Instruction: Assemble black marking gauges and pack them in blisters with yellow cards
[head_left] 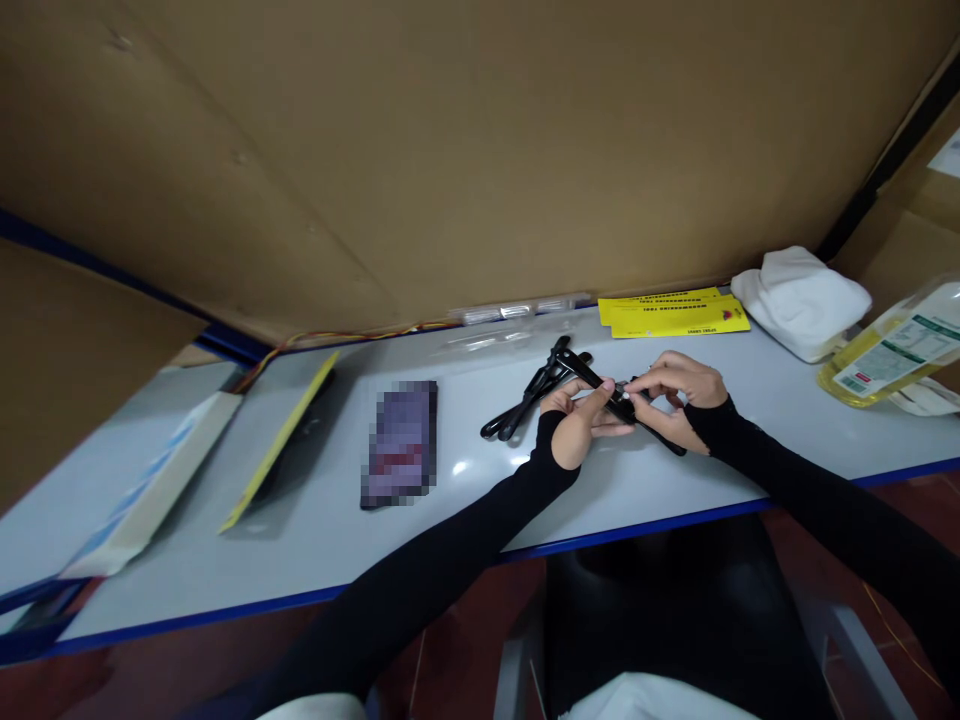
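A black spokeshave (583,368) is held above the table between my two hands, lying diagonally, with one handle pointing up-left and the other down-right. My left hand (576,425) is closed around its middle, the thumb pressing on top. My right hand (679,392) pinches at the middle of the tool, its thumb and fingertips by a small shiny part too small to make out. Just left of my left hand, several more black spokeshaves (525,398) lie crossed on the table. Fingers partly hide the tool's body.
Yellow cards (675,315) and clear plastic sleeves (517,312) lie along the back. At right are a white cloth bundle (802,300) and a bottle of yellow liquid (892,345). Leftward are a blurred-out dark rectangle (401,445), a yellow-edged package (281,440) and a white box (161,490).
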